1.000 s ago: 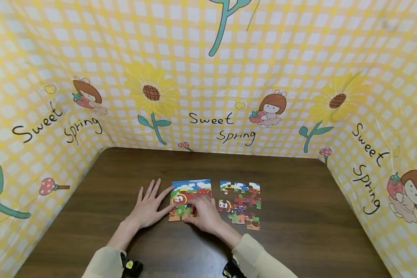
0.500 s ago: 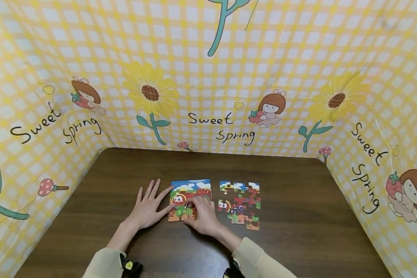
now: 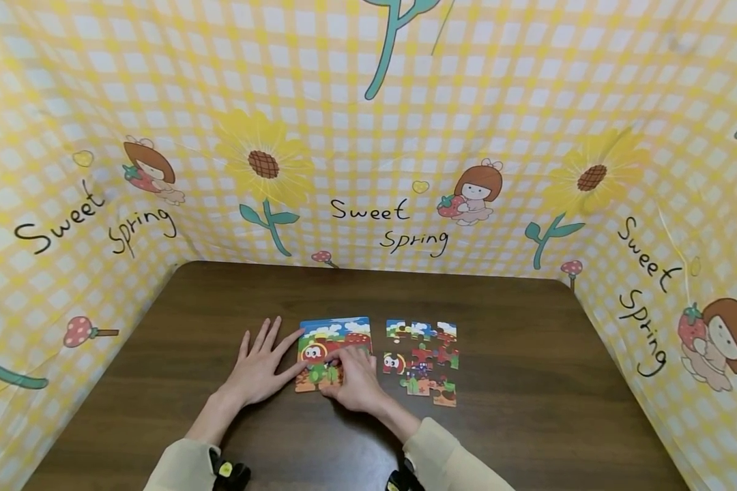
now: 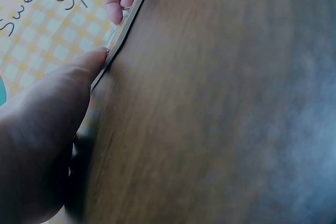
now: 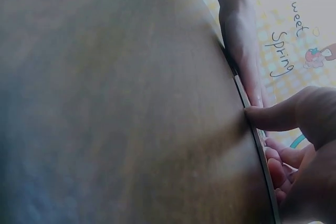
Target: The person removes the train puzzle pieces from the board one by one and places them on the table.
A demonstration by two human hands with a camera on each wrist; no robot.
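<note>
A square picture puzzle (image 3: pixel 334 327) lies on the brown table, showing blue sky, clouds and a red round character with big white eyes. My left hand (image 3: pixel 254 372) rests flat beside it with fingers spread, index finger and thumb at its left side. My right hand (image 3: pixel 357 378) bends over the lower right part of the puzzle. Its thumb is at the near edge and its index finger on the picture, with a green and orange puzzle piece (image 3: pixel 331 374) between them. The right wrist view shows the right thumb (image 5: pixel 268 118) against the puzzle's edge. The right hand hides the lower right corner.
Several loose puzzle pieces (image 3: pixel 422 354) lie in rough rows to the right of the puzzle, some overlapping or joined. A yellow checked cloth (image 3: pixel 368 157) with flowers and lettering surrounds the table (image 3: pixel 528 382) at the back and both sides.
A second ago the piece under my right hand looked tilted and dark; now it lies flatter in the lower part of the picture. The left hand keeps its place beside the puzzle.
</note>
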